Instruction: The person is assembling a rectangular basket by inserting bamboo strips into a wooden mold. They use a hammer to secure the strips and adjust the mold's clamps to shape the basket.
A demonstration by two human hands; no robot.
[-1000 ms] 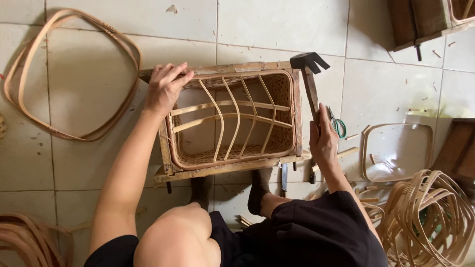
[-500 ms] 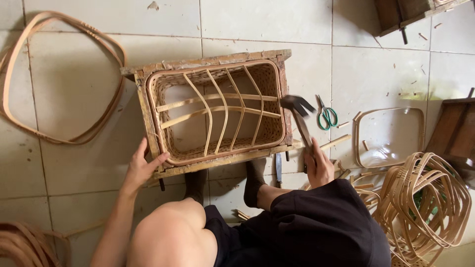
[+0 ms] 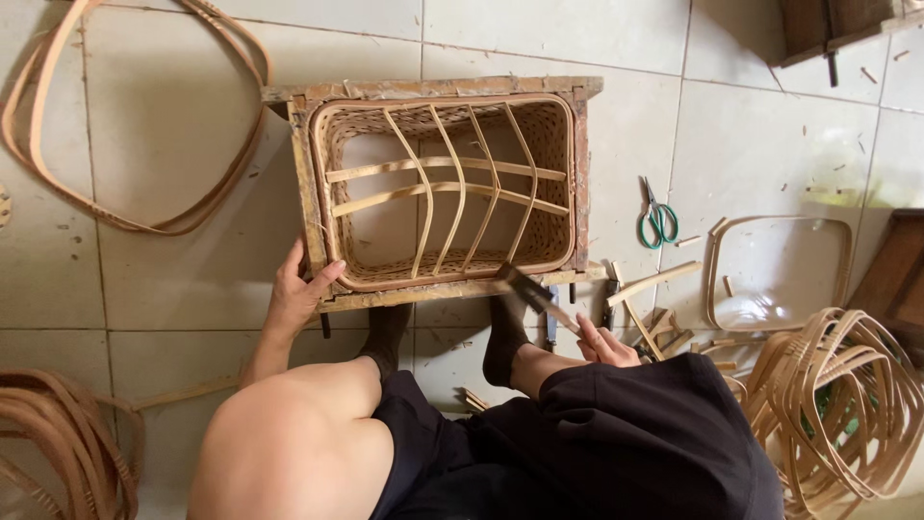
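While the left hand grips the rectangular woven rattan basket in its wooden frame, the right hand's fingers close around a dark-headed hammer.

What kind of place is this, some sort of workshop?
Probably a small basket-weaving workshop on a tiled floor: a half-woven rattan basket sits in a wooden frame, bent cane hoops lie piled nearby, and green-handled scissors rest among offcuts.

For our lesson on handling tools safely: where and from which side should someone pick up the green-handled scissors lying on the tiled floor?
Grip the green-handled scissors by the looped handles, which lie nearest the person, coming from above on that near side. The blades point away, toward the far tiles, and the scissors lie flat with bare floor around the loops; the woven rattan basket in its wooden frame stands apart on the left.
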